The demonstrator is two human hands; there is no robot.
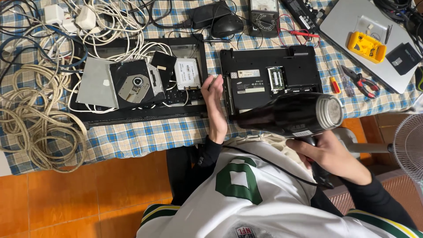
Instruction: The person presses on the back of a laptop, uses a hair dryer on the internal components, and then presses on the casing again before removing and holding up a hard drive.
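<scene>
A black laptop lies bottom-up on the checked tablecloth, its memory bay uncovered. My left hand rests on the laptop's left edge, fingers together, steadying it. My right hand grips the handle of a black hair dryer, held sideways over the laptop's near edge with its silver end pointing right. The dryer's black cord runs across my white jersey.
Left of the laptop, another black laptop base carries an optical drive and a silver solid-state drive. White cables pile at the left. A mouse, multimeter, screwdrivers, pliers and grey laptop lie behind. A fan stands right.
</scene>
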